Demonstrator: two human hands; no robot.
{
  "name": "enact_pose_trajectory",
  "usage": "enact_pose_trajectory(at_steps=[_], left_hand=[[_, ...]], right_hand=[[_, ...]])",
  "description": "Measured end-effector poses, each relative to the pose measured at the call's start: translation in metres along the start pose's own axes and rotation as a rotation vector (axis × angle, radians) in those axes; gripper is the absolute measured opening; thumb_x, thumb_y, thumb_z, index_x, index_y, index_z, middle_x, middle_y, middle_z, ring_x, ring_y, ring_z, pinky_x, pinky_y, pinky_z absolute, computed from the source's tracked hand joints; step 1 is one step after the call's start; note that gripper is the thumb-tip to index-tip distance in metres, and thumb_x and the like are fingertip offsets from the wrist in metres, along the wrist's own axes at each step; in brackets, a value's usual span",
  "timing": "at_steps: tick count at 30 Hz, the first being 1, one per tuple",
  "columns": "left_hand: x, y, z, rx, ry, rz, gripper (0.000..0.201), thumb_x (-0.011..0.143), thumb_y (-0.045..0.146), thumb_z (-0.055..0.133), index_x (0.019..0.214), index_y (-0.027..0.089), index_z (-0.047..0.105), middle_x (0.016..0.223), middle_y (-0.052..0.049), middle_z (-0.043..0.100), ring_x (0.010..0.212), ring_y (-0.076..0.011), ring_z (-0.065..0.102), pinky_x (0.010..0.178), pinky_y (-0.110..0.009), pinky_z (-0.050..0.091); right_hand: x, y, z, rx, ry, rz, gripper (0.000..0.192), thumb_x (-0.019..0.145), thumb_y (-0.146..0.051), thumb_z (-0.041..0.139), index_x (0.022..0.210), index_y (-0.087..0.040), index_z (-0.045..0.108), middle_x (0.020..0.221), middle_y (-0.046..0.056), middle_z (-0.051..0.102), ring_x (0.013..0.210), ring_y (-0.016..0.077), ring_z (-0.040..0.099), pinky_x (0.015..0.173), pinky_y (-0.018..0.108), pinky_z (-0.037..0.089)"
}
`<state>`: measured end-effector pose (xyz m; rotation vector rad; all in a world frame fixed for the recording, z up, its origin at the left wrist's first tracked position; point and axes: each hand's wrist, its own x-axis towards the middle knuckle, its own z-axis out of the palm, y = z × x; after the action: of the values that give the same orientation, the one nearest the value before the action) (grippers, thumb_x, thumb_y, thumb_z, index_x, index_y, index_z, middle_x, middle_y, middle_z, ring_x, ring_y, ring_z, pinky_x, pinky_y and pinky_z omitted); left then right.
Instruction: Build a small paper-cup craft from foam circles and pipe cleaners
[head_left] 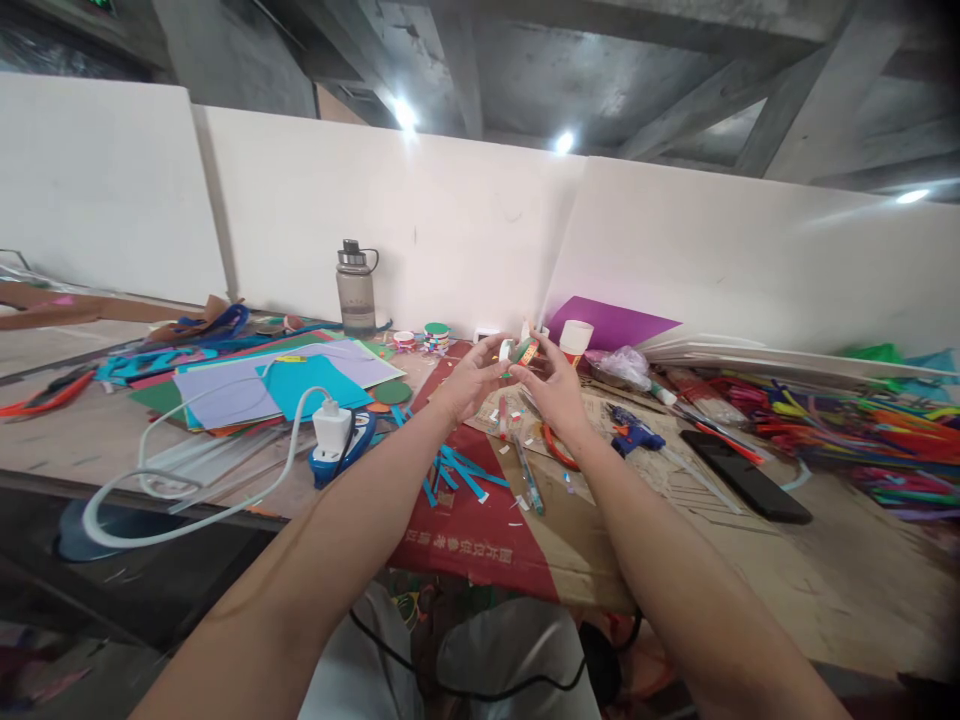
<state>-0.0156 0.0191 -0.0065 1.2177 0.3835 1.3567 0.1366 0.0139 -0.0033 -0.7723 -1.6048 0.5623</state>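
From my remote seat I saw a white charger (pixel 331 428) with its looped cable (pixel 187 470) lying at the table's left, beside stacked coloured paper sheets (pixel 285 385) and, further back, a grey water bottle (pixel 355 288). Both forearms stretched forward, nearly straight, converging above the cardboard sheet (pixel 570 540). My left hand (pixel 471 380) was raised, fingers curled, thumb and fingertips pinched on a small green and white paper piece (pixel 517 351). My right hand (pixel 553 385) met it from the other side, fingers closed on the same piece, held above the table. Further right lay a blue glue gun (pixel 636 433), a black phone (pixel 746 476) and tangled coloured strips (pixel 847 425).
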Motion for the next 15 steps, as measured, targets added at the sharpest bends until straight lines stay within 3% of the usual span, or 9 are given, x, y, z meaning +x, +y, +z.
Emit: enact_pose_trajectory(at_steps=[8, 15], left_hand=[[0.009, -0.007, -0.007, 0.156, 0.133, 0.080, 0.055, 0.065, 0.031, 0.083, 0.116, 0.023, 0.064, 0.115, -0.008, 0.065, 0.102, -0.0200, 0.060, 0.085, -0.032, 0.047], [0.006, -0.003, -0.003, 0.334, 0.053, 0.136, 0.055, 0.065, 0.031, 0.083, 0.116, 0.020, 0.068, 0.120, -0.009, 0.067, 0.115, -0.0256, 0.057, 0.099, -0.035, 0.042]], right_hand=[[0.002, -0.001, -0.002, 0.094, -0.114, 0.109, 0.067, 0.071, -0.033, 0.073, 0.134, -0.023, 0.054, 0.126, 0.010, 0.064, 0.106, 0.0240, 0.064, 0.095, 0.042, 0.051], [0.000, 0.004, 0.001, 0.076, -0.148, 0.052, 0.063, 0.071, -0.035, 0.073, 0.130, -0.023, 0.054, 0.129, 0.010, 0.061, 0.106, 0.0234, 0.064, 0.091, 0.041, 0.053]])
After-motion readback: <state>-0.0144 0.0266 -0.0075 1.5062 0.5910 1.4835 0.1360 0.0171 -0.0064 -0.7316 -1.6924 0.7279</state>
